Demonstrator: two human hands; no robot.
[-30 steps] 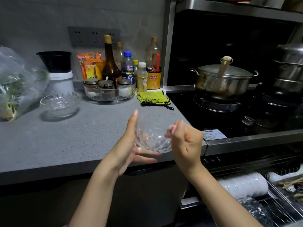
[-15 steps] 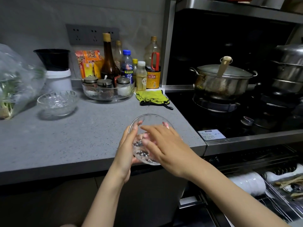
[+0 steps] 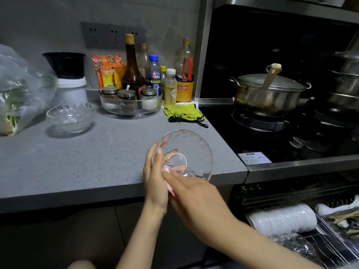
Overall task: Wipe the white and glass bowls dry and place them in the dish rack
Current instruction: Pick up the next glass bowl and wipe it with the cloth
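A clear glass bowl is held tilted over the counter's front edge, its opening facing me. My left hand grips its left rim, fingers showing through the glass. My right hand presses a small pink cloth against the bowl's lower outside; the cloth is mostly hidden. A second glass bowl stands upright on the grey counter at the left. White bowls lie stacked on their side in the pulled-out dish rack at lower right.
Bottles and a clear tray of spice jars line the back wall. A green cloth lies by the stove. A lidded steel pot sits on the burner. A plastic bag of greens fills the far left.
The bowl has tipped from held up between both hands to facing me. My right hand moved from inside the bowl down to its lower outside with the pink cloth.
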